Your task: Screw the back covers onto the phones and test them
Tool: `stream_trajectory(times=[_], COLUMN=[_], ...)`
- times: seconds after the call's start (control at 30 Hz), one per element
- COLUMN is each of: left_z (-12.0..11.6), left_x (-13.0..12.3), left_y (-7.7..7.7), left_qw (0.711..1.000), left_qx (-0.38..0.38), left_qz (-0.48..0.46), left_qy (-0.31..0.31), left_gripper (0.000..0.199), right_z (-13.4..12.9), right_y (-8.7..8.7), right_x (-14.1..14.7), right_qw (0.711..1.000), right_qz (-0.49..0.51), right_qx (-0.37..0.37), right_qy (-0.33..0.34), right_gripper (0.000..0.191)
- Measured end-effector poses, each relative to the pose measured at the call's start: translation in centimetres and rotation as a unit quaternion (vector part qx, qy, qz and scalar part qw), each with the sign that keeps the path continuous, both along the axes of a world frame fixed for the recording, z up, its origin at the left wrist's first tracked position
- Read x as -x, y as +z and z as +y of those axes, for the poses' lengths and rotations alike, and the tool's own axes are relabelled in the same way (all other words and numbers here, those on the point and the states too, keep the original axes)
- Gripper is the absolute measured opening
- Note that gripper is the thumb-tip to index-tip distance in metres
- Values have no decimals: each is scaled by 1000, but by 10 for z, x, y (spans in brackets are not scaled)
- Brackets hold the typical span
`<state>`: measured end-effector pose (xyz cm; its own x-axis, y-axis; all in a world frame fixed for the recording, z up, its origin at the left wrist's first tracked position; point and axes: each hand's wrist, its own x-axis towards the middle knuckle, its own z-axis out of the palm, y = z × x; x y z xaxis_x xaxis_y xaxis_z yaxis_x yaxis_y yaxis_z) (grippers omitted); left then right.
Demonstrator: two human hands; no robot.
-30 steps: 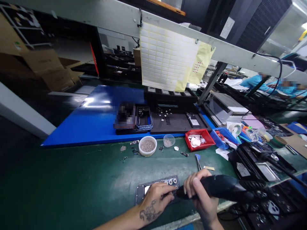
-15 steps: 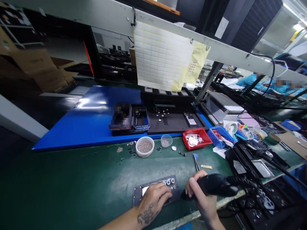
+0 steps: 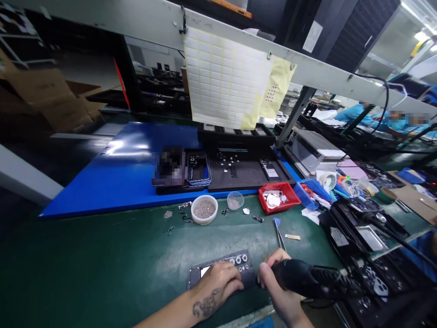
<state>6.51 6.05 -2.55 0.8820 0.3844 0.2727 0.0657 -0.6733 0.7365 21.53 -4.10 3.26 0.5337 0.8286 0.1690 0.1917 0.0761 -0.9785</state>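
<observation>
Clearly, the flat dark device (image 3: 248, 275) lies near the worktop's (image 3: 143, 259) front edge, its long axis running roughly along that edge. The left hand (image 3: 223, 279) is the nearer, resting over the device's middle with curled fingers close together; whether they pinch anything is hidden. Off the device's right end, the right hand (image 3: 278, 282) has its fingers wrapped around a black corded tool (image 3: 303, 278), whose tip points leftward, contact with the device unclear.

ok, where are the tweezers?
Head view, right of centre: the tweezers lie on the green bench, just beyond the right hand, with a small tan strip close on their right.
</observation>
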Motion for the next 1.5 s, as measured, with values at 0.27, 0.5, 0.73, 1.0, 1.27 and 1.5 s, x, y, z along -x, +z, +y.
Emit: stream_trajectory(times=[0.27, 0.5, 0.73, 1.0, 1.27, 1.5], left_z=[-1, -3, -3, -4, -5, 3], left_x=[0, -1, -2, -2, -1, 3], left_y=[-8, -3, -8, -9, -7, 0], left_qw=[999, 998, 997, 996, 997, 995], left_qx=[-35, -24, -53, -40, -36, -90], left_qz=[-39, -49, -60, -75, -70, -25], left_qy=[9, 9, 7, 17, 14, -40], left_gripper=[47, 52, 54, 51, 47, 36], right_z=[1, 0, 1, 8, 18, 10], right_y=[-1, -1, 13, 40, 35, 27], right_x=[-1, -5, -4, 6, 16, 12], right_qw=[1000, 1000, 997, 960, 957, 974], right_qz=[-5, -16, 61, 206, 215, 183], right_qx=[-3, 11, -26, -149, -149, -101], right_qy=[4, 24, 41, 115, 124, 93], right_gripper=[27, 28, 25, 18, 20, 21])
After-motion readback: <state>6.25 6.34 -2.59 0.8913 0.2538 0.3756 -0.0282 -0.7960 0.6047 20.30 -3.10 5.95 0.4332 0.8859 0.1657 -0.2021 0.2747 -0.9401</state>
